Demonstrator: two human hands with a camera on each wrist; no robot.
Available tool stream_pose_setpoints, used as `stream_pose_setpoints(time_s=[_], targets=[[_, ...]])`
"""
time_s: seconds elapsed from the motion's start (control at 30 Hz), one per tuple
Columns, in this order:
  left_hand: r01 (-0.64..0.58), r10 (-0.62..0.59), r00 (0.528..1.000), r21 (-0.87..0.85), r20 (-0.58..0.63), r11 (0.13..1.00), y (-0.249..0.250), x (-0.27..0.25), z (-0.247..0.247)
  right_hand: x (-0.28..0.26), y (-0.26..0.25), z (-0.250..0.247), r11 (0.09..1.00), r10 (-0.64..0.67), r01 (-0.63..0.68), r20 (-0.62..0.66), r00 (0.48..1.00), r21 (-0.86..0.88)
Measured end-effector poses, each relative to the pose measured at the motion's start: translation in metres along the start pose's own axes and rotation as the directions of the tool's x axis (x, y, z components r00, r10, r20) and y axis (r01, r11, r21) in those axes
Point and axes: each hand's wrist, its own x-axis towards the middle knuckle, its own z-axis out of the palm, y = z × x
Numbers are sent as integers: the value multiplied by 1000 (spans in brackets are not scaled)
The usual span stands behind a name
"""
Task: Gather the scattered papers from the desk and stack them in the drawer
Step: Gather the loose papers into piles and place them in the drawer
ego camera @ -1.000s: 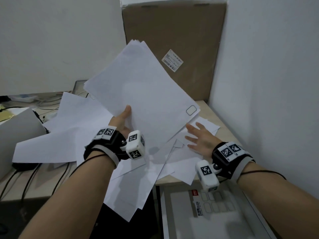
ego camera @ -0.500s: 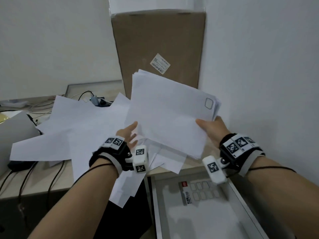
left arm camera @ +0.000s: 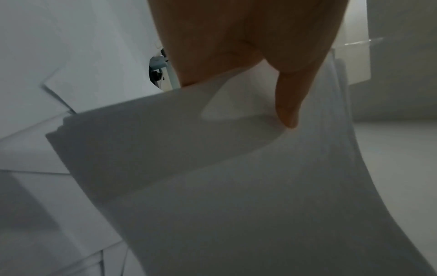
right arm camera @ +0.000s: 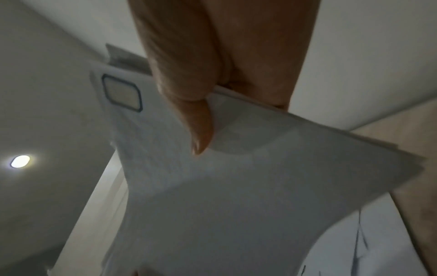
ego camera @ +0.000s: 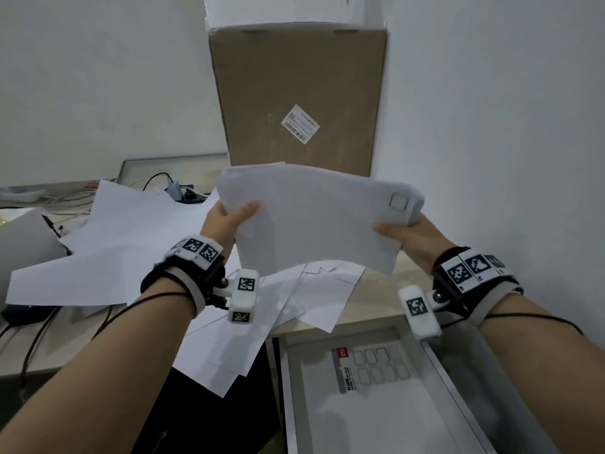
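White paper stack [ego camera: 314, 221] now held at both ends, raised off table [ego camera: 376, 314] | left hand [ego camera: 226, 221] grip pinching again, right hand [ego camera: 406, 234] grip pinching | open drawer [ego camera: 376, 404] below: squaring, drop-in likely next | loose sheets [ego camera: 131, 244] remain along front edge

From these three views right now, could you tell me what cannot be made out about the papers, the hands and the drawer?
- Held stack of papers: sheet count unreadable; edges blurred in every view.
- Left hand, right hand: fingers behind the stack hidden in the head view; only thumbs show.
- Drawer: near end cut off by the bottom edge of the head view.
- Label on the cardboard box: print too small.
- Desk: mostly covered by loose sheets.
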Motion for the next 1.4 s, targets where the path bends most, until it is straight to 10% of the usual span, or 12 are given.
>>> stream_pose_setpoints(time_s=[0.67, 0.97, 1.2, 1.4], targets=[[221, -230, 971, 123, 71, 968, -56, -16, -5, 8, 62, 15, 989, 145, -138, -151, 978, 55], [191, -142, 971, 268, -191, 944, -62, 9, 11, -1, 44, -1, 888, 179, -196, -80, 981, -416], [228, -195, 974, 513, -120, 827, -55, 12, 45, -6, 53, -30, 956, 238, -287, -414, 879, -61], [113, -392, 905, 793, 167, 599, -81, 3, 105, -2, 42, -29, 942, 325, -313, -547, 772, 117]])
